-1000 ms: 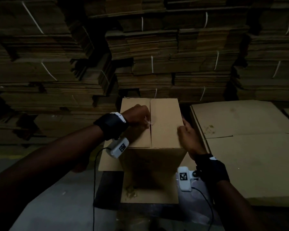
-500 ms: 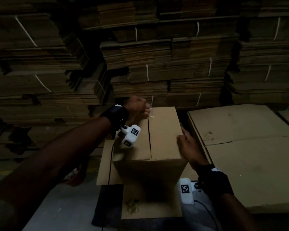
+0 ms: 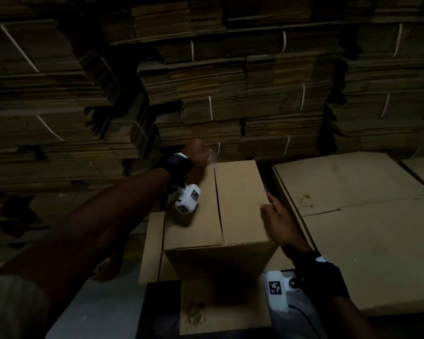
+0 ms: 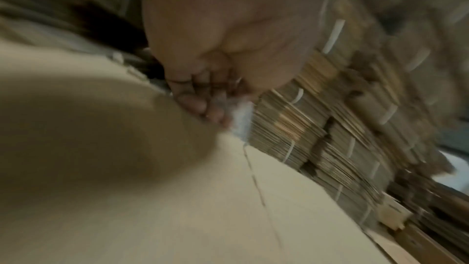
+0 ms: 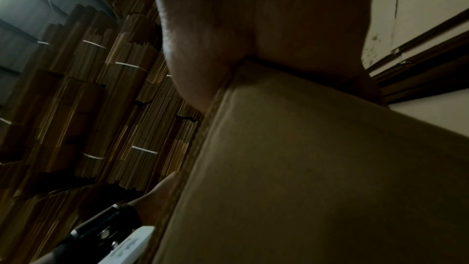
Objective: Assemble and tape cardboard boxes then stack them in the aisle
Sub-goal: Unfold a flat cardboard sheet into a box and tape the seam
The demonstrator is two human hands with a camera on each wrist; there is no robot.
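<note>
At the centre of the head view stands an upright cardboard box [image 3: 220, 206], plain brown and matt, its two top flaps folded shut so that a narrow seam [image 3: 218, 204] runs from the far edge to the near one. No print or label can be read on it; the only markings in sight are black-and-white square codes on the white wrist cameras [image 3: 187, 198]. The box rests on flat sheets of cardboard [image 3: 152, 245] laid over a dark mat, with pale grey floor at the lower left of the frame.

The left hand [image 3: 196, 152] is at the far end of the seam, just above centre, its fingers [image 4: 193, 103] clenched round a small pale, translucent scrap [image 4: 241, 119] (most likely tape, though the wrist view is too blurred to be sure). The scrap sits right at the box's far top edge.

The right hand [image 3: 278, 217] lies on the box's right top edge, right of centre. Its fingers are fairly straight on the flap, and in the right wrist view the palm [image 5: 266, 27] wraps over the corner of the board.

Across the whole upper frame rise dim bundles of flattened boxes [image 3: 230, 94], ragged at the edges and bound with thin white straps [image 3: 210, 111]. To the right lie broad flat cardboard sheets [image 3: 353, 216], one of them stained.
</note>
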